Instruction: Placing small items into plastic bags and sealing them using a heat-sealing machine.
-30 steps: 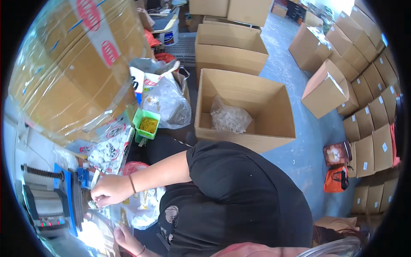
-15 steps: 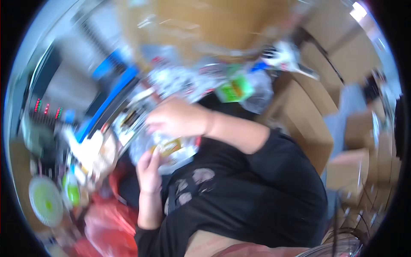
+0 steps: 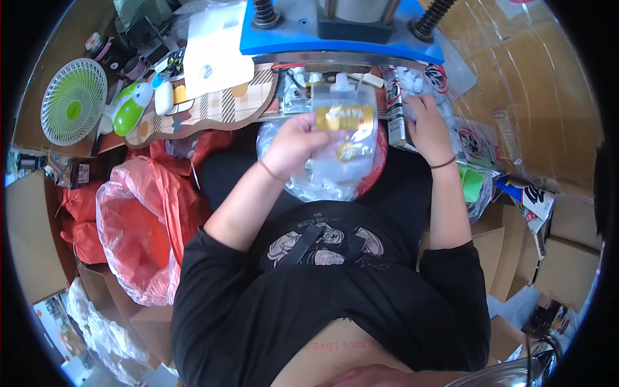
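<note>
Seated at a packing bench, I hold a clear spouted pouch (image 3: pixel 343 132) upright in my left hand (image 3: pixel 293 145), fingers closed around its left edge; a gold rectangular label sits across its upper half and a small gold mark lower down. The pouch hangs over a clear plastic bag of more pouches (image 3: pixel 322 184) in my lap, which rests in a red basin (image 3: pixel 377 161). My right hand (image 3: pixel 429 126) reaches just to the right, fingers curled down into a pile of small white caps (image 3: pixel 419 84); whether they have hold of any cap cannot be told. Between the two hands a narrow upright packet (image 3: pixel 394 116) stands, silver with dark markings. To my left, a translucent red plastic bag (image 3: pixel 138 226) bulges beside my arm. Beyond the pouch, a plaid-patterned wooden board (image 3: pixel 213 106) carries a white flat package (image 3: pixel 216 55) with a small round mark, and a green-and-white toy-shaped gadget (image 3: pixel 132 106). Farther left stands a small white fan with green centre (image 3: pixel 73 101). Directly ahead looms the blue plate of a press machine (image 3: pixel 342 35). To the right, brown cardboard wrapped in clear film (image 3: pixel 522 84) bears round red-and-white stickers (image 3: pixel 471 142).
</note>
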